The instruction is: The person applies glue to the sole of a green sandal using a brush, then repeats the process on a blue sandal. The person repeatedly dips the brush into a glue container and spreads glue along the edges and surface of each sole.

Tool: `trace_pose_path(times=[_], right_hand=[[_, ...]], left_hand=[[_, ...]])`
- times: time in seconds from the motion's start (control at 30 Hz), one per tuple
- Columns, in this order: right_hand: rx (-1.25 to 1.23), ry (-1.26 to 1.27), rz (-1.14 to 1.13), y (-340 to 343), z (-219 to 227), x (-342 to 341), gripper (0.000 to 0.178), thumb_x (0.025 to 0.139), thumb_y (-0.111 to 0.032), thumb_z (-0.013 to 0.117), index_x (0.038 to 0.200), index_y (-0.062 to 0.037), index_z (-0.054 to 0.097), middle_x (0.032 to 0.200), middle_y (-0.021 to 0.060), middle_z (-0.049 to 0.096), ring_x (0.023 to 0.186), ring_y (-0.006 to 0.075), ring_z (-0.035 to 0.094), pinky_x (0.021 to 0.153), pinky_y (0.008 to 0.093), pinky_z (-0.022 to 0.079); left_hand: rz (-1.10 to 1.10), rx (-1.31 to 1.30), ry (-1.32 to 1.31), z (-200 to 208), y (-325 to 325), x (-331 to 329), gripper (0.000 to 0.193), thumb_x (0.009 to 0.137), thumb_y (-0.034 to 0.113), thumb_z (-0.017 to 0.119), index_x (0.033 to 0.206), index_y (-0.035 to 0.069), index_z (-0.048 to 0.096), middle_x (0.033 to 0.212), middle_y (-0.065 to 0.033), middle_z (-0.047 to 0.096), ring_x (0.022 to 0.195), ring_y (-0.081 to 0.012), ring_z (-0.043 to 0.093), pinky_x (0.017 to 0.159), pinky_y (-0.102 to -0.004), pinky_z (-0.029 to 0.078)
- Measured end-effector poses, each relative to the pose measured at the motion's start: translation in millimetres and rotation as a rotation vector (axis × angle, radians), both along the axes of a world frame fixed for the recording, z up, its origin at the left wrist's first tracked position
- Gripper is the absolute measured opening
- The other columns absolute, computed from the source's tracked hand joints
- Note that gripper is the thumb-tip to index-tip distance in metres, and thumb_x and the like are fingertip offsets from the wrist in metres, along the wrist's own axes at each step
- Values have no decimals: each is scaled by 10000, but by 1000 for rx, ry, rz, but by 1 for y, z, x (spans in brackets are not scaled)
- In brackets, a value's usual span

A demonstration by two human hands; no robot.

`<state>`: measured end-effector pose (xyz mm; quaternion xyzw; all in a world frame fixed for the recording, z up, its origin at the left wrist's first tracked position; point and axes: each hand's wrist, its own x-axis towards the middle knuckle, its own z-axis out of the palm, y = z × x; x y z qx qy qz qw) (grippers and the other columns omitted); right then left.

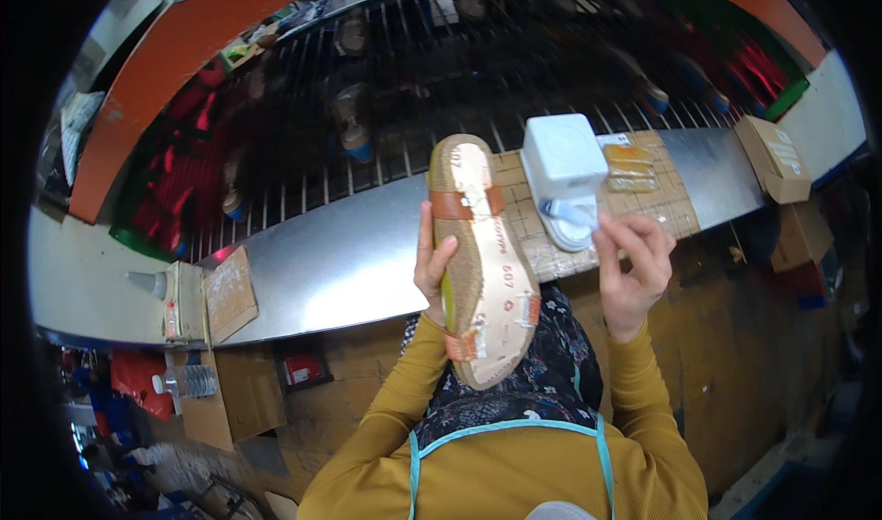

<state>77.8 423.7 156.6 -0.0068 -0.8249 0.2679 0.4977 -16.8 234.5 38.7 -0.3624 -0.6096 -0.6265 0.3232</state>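
- The sandal (482,263) stood upright in my left hand (432,276), sole toward me, toe at 12 o'clock and heel at 6, in front of my chest and above the near edge of the bench (349,263).
- My left hand was closed around its left edge at the waist, thumb on the sole side, fingers hidden behind; the grip looked firm.
- It seemed light, with a fairly stiff woven platform; the brown strap (464,204) near the toe and the small strap at the heel looked soft, so poor places to grip.
- The pale sole looked smooth and perhaps slippery; the woven rim should give better purchase, and the waist seemed the best hold.
- My right hand (634,263), at 3 o'clock from the sandal, was pinched shut on a small pale applicator (570,213), its tip pointing toward 9.
- Just behind it, at 1 o'clock, stood a white box-shaped device (562,157) on a checked mat (661,203).
- Yellowish blocks (628,167) lay at its 3 o'clock side.
- Beyond, at 12, a wire rack (441,70) carried more shoes.
- A cardboard box (776,157) sat far off at 2 o'clock.
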Motion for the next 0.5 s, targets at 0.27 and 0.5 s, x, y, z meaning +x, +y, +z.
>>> trace_pose_path(times=[0.27,0.5], right_hand=[[-535,-201,435,-50,-15,-26,173,823,-68,744,996,-74,759,921,41,567,692,85,523,565,204,415],[-382,-191,378,-51,-7,-56,176,813,-111,761,987,-90,763,911,29,570,641,78,494,605,229,377]], left_hand=[[-130,103,-322,-1,-18,13,402,942,107,524,1332,121,428,1517,-252,260,1286,-395,469,1009,-435,500],[36,-88,-254,17,-37,14,411,821,115,728,1176,209,546,1455,-243,410,1323,-460,418,1073,-499,407]])
